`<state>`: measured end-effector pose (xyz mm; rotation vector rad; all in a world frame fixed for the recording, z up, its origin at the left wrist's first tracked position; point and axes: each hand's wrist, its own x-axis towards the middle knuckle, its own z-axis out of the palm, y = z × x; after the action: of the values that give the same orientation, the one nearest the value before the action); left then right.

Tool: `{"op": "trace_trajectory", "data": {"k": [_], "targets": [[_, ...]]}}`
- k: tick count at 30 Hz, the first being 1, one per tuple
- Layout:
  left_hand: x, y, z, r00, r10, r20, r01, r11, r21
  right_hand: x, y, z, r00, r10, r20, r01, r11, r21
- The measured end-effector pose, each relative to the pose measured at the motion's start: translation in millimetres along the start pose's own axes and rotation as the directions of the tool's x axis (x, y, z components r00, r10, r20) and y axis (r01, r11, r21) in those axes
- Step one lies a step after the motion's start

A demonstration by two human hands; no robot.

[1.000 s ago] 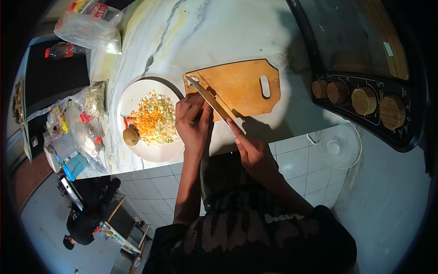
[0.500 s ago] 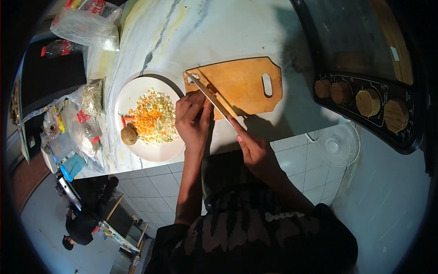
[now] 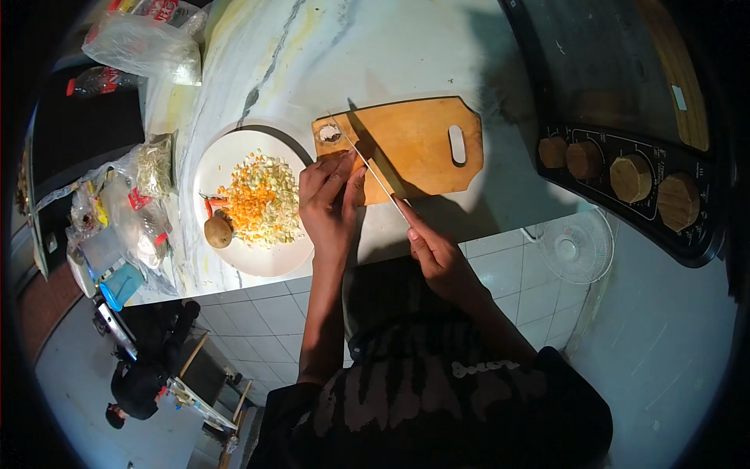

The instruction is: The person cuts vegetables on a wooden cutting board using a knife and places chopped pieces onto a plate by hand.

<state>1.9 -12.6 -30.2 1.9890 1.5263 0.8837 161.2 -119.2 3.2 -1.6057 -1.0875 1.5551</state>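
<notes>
A wooden cutting board [image 3: 414, 141] with a slot handle lies on the marble counter. My left hand [image 3: 332, 195] is at its left end, fingers bent and pressed together around something small I cannot make out; a bit of orange shows at the fingertips. My right hand [image 3: 433, 254] grips a knife [image 3: 376, 173] whose blade slants across the board, just right of my left fingers. Left of the board, a white plate [image 3: 212, 160] holds diced orange and pale vegetables [image 3: 262, 203], a whole potato [image 3: 218, 232] and some red chilies [image 3: 212, 205].
Plastic bags [image 3: 141, 51] and packets [image 3: 129, 211] crowd the counter's left side, with a bottle [image 3: 101, 81] near them. A black stove with wooden knobs [image 3: 630, 177] stands at right. A white fan [image 3: 566, 248] is on the floor. Another person [image 3: 141, 387] is at lower left.
The knife blade has turned more edge-on and lifted a little, its shadow now farther from it. My left hand stays in nearly the same place.
</notes>
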Motion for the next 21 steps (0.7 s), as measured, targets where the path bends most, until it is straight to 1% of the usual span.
{"op": "trace_trajectory", "data": {"k": [3,5,8,12,14,15,17,21], "targets": [[1,-1,0,1.0,0.018,-0.004,-0.018,1.0,0.023,0,0,0,1.0,-0.02,-0.008,0.021,0.998,0.051],[2,0,-1,1.0,0.017,0.002,-0.017,1.0,0.025,1,-3,-3,0.996,0.049,0.071,-0.052,0.998,0.045],[2,1,-1,1.0,0.012,0.01,-0.012,1.0,0.025,1,-8,-6,0.994,0.068,0.089,-0.071,0.997,0.038],[1,-1,-1,1.0,-0.005,0.026,0.004,0.999,0.038,2,-9,-2,0.998,0.025,0.054,-0.029,0.997,0.073],[2,0,-2,1.0,-0.011,0.028,0.01,0.999,0.033,3,-10,0,0.999,-0.039,0.012,0.038,0.999,0.028],[2,1,-2,0.999,-0.017,0.031,0.016,0.999,0.028,3,-11,-2,0.999,-0.038,0.013,0.038,0.999,0.027],[2,0,-3,0.999,-0.014,0.03,0.014,1.0,0.025,4,-13,-7,0.994,-0.091,0.056,0.097,0.988,-0.118],[0,-3,-1,0.999,-0.017,0.036,0.016,0.999,0.039,2,-11,-5,0.992,-0.119,0.04,0.125,0.976,-0.176]]}}
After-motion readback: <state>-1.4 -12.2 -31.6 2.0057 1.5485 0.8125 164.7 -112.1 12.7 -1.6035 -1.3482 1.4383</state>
